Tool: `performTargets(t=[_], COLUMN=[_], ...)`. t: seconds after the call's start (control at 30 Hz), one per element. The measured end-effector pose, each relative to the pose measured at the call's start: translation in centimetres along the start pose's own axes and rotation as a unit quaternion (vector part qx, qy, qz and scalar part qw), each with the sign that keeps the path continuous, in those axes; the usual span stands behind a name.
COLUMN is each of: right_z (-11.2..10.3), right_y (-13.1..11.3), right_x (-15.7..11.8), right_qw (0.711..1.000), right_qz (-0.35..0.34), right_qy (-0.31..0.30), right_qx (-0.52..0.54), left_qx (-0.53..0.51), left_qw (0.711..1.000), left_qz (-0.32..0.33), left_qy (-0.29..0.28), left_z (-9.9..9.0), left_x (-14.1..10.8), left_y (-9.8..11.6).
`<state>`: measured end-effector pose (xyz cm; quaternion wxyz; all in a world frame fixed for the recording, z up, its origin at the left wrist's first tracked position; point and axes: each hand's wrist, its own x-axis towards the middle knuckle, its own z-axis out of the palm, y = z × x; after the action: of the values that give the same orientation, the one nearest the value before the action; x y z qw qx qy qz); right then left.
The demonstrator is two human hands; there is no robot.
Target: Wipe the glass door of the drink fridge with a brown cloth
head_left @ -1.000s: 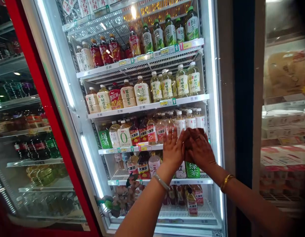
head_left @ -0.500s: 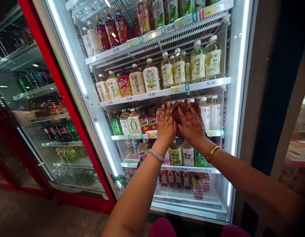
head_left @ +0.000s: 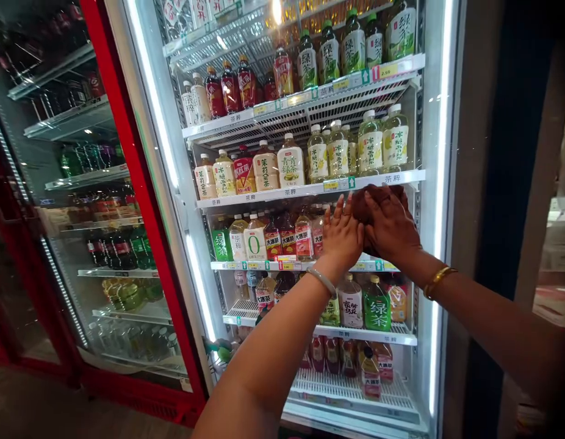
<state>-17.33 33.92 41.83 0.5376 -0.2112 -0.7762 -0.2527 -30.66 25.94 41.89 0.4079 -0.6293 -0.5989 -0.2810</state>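
My right hand (head_left: 395,228) lies over a bunched dark brown cloth (head_left: 362,206), pressing it against the glass front of a lit drinks cooler (head_left: 305,190). Its fingers are spread, and a gold bangle (head_left: 439,281) circles the wrist. Close beside it, my left hand (head_left: 343,241) rests flat with fingers stretched upward; a pale bangle (head_left: 322,282) is on that wrist. Whether the left fingers touch the cloth's edge, I cannot tell. Behind both hands, part of the third shelf's bottles is hidden.
Several shelves of bottled tea fill the cooler, including pear drinks (head_left: 371,143) and green tea bottles (head_left: 353,46). At left stands another cooler with a red frame (head_left: 127,152). A dark wall panel (head_left: 506,152) borders the right side.
Both hands and the cloth have slid right and slightly up across the glass, towards the cooler's right edge. The view has tilted up, showing more of the top shelves.
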Motion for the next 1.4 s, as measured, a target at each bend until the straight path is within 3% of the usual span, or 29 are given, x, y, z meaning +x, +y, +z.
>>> performTargets(t=[0.13,0.3,0.4,0.5,0.6,0.7,0.83,1.0,1.1,1.17,1.3,1.4], right_z=[0.5,2.0,1.7,0.4,-1.3,-2.0,-0.8,0.9,0.1,-1.0,-2.6,-2.6], right_y=[-1.2,-2.7,-1.5,1.1,3.4,3.8,1.3,-0.2,1.7,3.6,6.6,6.5], right_x=[2.6,0.2,-2.1,-2.7,-0.4,3.4,5.4,0.5,-2.9,-3.8,-0.9,3.5], right_qw=[1.000,0.996,0.993,0.994,0.999,0.996,0.997,0.998,0.995,0.996,0.998,0.995], right_qz=[-0.024,-0.077,-0.114,-0.107,-0.020,0.062,0.030,-0.058,-0.096,-0.081,0.019,0.068], right_qy=[0.016,0.037,0.013,0.000,0.030,0.064,0.067,0.039,0.003,-0.007,0.024,0.064], right_qx=[0.005,0.005,0.000,-0.013,-0.025,-0.030,-0.008,0.006,-0.021,-0.039,-0.050,-0.028], left_qx=[0.007,0.034,0.045,0.046,0.050,0.061,0.072,0.055,0.040,0.033,0.032,0.034], left_qw=[0.999,0.998,0.998,0.998,0.997,0.997,0.995,0.995,0.996,0.998,0.996,0.994], left_qz=[-0.044,-0.041,-0.046,-0.048,-0.040,-0.021,-0.040,-0.065,-0.066,-0.036,-0.038,-0.043], left_qy=[0.029,0.018,0.008,0.008,0.031,0.050,0.062,0.051,0.048,0.048,0.072,0.091], left_z=[-0.9,-1.1,-0.3,0.5,0.7,0.6,0.8,1.1,1.1,0.9,0.3,-0.4], left_x=[0.3,-1.6,-2.6,-2.9,-2.5,-2.0,-1.1,-0.9,-1.0,-0.3,3.2,5.7], left_y=[-1.6,-2.5,-1.6,-0.7,-0.7,-1.2,-1.6,-0.5,0.4,0.7,0.5,0.2])
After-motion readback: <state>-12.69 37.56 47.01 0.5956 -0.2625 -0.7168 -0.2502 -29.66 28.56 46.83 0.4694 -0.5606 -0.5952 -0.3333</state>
